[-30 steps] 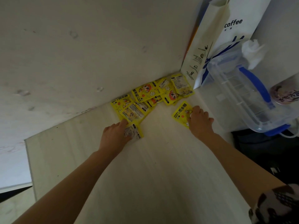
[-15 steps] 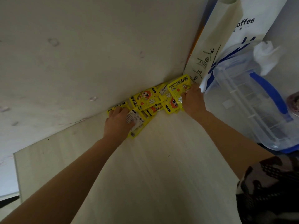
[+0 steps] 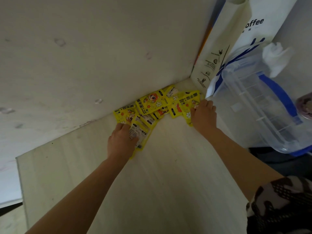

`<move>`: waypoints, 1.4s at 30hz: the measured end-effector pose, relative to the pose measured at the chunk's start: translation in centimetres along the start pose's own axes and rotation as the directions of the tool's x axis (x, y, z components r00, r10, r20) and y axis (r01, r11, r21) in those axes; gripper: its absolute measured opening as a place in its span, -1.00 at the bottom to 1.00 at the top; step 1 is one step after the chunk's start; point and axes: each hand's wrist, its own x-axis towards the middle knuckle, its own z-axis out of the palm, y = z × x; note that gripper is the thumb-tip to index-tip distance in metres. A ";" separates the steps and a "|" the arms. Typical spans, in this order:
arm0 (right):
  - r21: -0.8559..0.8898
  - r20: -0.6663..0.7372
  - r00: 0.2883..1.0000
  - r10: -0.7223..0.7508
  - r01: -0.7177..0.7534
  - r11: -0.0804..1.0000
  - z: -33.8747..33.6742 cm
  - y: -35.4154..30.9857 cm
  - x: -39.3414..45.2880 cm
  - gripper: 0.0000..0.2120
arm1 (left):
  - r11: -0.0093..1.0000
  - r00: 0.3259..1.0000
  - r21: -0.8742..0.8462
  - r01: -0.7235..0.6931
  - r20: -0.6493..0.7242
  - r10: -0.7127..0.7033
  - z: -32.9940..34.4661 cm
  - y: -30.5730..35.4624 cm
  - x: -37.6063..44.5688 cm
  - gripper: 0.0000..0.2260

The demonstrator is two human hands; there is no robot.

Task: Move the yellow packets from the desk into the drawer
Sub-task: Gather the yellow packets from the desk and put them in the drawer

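Several yellow packets (image 3: 152,103) with a cartoon face lie bunched in a heap against the back wall of the pale wooden desk (image 3: 168,174). My left hand (image 3: 121,141) lies on the heap's left end, thumb and fingers pinching a yellow packet (image 3: 141,132) with a white label. My right hand (image 3: 203,114) presses on the right end, fingers curled over another yellow packet (image 3: 187,103). No drawer is in view.
A white paper bag (image 3: 219,53) printed "coffee" stands in the back right corner. In front of it lies a clear plastic box (image 3: 256,105) with blue handles and a crumpled white tissue (image 3: 276,59) on top. The desk's left edge (image 3: 20,179) drops off.
Both hands have pushed loose packets up to the heap at the wall. The right hand slid its single packet from mid-desk into the pile; the left pulled back slightly with a labelled packet.
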 end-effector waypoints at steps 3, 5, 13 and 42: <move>0.031 -0.002 0.999 0.045 -0.045 0.999 0.2 0.4 -1.7 -0.58 | 0.999 1.000 -0.038 0.025 0.002 -0.025 -0.1 -0.7 -1.0 -0.74; 0.053 0.013 0.997 0.080 -0.081 0.995 0.1 0.4 -2.4 -0.58 | 0.998 0.999 -0.045 0.038 0.000 -0.038 -0.2 -1.2 -1.7 -0.75; 0.216 0.154 0.937 0.314 -0.342 0.915 -1.8 -1.0 0.3 -0.54 | 0.998 0.998 -0.015 0.059 -0.010 -0.059 -1.1 -2.9 -3.4 -0.75; 0.798 0.299 0.953 0.042 -0.274 0.537 -4.0 -6.1 0.3 -0.88 | 0.833 0.957 -0.503 0.230 -0.038 -0.288 -2.8 -2.1 1.5 -0.75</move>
